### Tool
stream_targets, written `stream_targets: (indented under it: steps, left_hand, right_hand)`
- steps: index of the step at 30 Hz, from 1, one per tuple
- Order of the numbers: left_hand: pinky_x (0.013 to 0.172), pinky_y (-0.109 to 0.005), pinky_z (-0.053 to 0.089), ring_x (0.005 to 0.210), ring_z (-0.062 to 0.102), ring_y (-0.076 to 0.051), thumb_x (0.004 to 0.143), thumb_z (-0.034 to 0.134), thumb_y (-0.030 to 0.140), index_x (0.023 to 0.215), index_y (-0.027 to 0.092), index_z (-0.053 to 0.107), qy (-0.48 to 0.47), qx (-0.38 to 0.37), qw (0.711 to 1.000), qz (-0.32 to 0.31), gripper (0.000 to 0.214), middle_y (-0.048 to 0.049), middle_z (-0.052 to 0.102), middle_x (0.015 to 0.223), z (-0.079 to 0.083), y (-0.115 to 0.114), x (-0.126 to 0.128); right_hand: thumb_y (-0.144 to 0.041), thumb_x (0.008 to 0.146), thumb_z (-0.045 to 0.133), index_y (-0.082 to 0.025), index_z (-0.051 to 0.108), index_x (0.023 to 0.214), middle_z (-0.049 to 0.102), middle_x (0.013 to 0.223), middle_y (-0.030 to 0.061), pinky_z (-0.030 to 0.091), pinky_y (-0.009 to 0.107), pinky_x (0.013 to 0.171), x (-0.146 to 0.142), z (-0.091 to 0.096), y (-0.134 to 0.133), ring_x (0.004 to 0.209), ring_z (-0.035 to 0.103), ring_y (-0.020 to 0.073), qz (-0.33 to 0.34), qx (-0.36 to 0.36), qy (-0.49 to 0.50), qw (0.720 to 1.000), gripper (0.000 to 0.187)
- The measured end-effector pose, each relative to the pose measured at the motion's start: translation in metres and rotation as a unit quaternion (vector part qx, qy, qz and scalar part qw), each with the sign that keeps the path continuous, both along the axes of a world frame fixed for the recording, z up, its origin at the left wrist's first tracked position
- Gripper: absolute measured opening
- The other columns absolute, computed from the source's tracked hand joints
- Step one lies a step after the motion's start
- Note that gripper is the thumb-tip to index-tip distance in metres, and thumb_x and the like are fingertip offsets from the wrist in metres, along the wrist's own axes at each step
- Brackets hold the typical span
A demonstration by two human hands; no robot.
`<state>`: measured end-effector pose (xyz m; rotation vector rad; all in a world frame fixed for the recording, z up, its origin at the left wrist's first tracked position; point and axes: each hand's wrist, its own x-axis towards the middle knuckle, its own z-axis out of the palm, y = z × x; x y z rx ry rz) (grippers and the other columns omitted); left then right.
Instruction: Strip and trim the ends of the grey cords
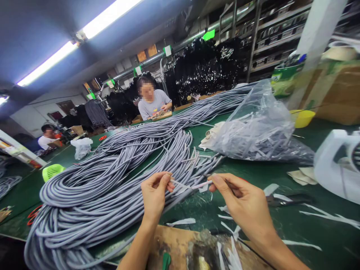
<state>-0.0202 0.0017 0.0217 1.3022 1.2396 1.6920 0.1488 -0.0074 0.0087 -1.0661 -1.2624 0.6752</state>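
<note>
My left hand [156,191] is closed, thumb and fingers pinching a thin white strip [180,186]. Opposite it, my right hand [244,204] pinches the end of a pale pinkish cable piece [201,185]. The strip and the pale piece meet between my hands. A dark, narrow tip shows above my right fingertips; whether it belongs to a tool in that hand, I cannot tell. Just beyond my hands lies a large bundle of grey cables [112,180], its stripped ends spread out near my fingers.
Below my hands is a stained wooden board [164,243]. White scraps [181,222] litter the green table. On the right are a clear plastic bag [253,131] of white strips and a white dispenser [332,165]. Red-handled scissors [34,215] lie left. A co-worker [153,99] sits across.
</note>
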Motion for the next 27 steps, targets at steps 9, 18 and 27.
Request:
stream_targets:
  steps: [9, 18, 27]
  left_hand:
    - [0.070, -0.024, 0.053, 0.070, 0.064, -0.015, 0.052, 0.077, 0.053, 0.088, 0.014, 0.069, -0.062, 0.024, 0.992, -0.111, 0.054, -0.0064, 0.068, 0.078, -0.003, 0.003, -0.008]
    - [0.055, -0.023, 0.050, 0.059, 0.059, -0.015, 0.073, 0.067, 0.040, 0.085, 0.015, 0.073, 0.093, -0.018, 0.980, -0.174, 0.028, -0.0073, 0.068, 0.072, -0.017, -0.017, 0.030]
    - [0.043, -0.019, 0.036, 0.048, 0.047, -0.010, 0.079, 0.059, 0.034, 0.076, 0.011, 0.072, 0.109, -0.002, 0.992, -0.058, 0.027, -0.0032, 0.056, 0.055, -0.011, -0.019, 0.028]
  right_hand:
    - [-0.044, 0.074, 0.059, -0.017, 0.065, 0.064, 0.062, 0.053, 0.0018, 0.046, 0.019, 0.044, -0.003, -0.003, -0.002, 0.047, 0.057, 0.0136, 0.029, 0.012, -0.001, 1.000, 0.030]
    - [-0.044, 0.071, 0.061, -0.017, 0.067, 0.072, 0.067, 0.067, 0.0036, 0.050, 0.020, 0.051, -0.004, 0.000, 0.002, 0.057, 0.062, 0.0149, 0.099, -0.009, 0.032, 0.995, 0.028]
    - [-0.027, 0.087, 0.047, -0.020, 0.063, 0.075, 0.064, 0.064, -0.0014, 0.044, 0.014, 0.051, -0.012, -0.013, -0.005, 0.053, 0.058, 0.0083, 0.025, 0.164, -0.132, 0.977, 0.022]
